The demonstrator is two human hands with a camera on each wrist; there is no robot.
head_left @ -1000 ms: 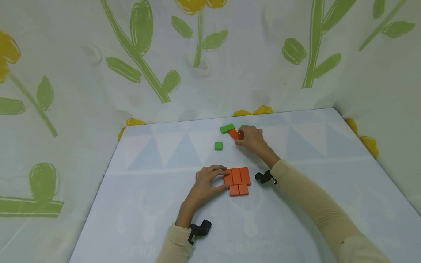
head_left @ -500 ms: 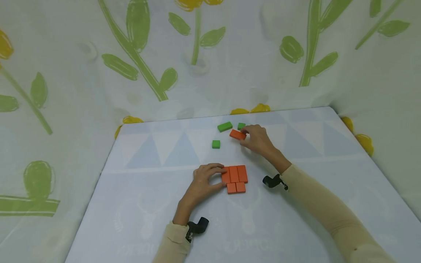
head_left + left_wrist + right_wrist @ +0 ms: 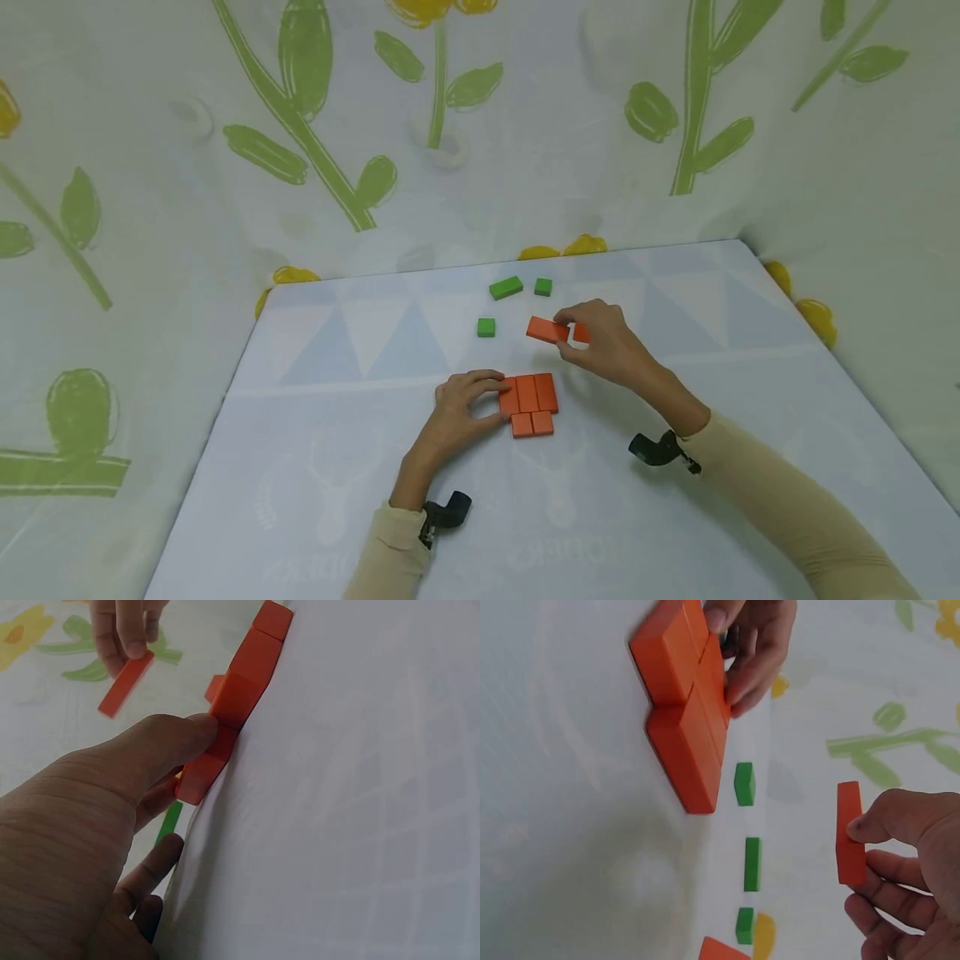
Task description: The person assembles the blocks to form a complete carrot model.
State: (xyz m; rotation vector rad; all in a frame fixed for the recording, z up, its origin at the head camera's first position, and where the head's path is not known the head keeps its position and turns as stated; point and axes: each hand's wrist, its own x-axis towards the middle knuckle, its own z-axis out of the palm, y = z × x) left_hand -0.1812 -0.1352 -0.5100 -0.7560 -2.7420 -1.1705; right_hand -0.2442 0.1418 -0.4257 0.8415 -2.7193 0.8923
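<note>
An orange rectangular block [image 3: 546, 330] is pinched between the thumb and fingers of my right hand [image 3: 611, 343]; in the right wrist view this block [image 3: 848, 832] hangs raised and tilted. A flat group of orange blocks [image 3: 528, 393] lies mid-table: three long ones side by side, with two small ones [image 3: 533, 424] against their near ends. My left hand [image 3: 459, 410] holds the leftmost long block, its thumb at the near end and a finger at the far end. The left wrist view shows that thumb [image 3: 191, 735] against the block's side. Another orange block [image 3: 581, 333] is partly hidden behind my right hand.
Three green blocks lie toward the back: a long one [image 3: 506, 288], a small one [image 3: 543, 287] to its right and another small one [image 3: 486, 327] nearer. Flower-patterned fabric [image 3: 555, 125] rises behind and beside the pale patterned table [image 3: 360, 442].
My right hand has lifted the orange block off the back area, away from the green blocks, and moved nearer and rightward. Another orange block now shows behind it. My left hand stays at the group.
</note>
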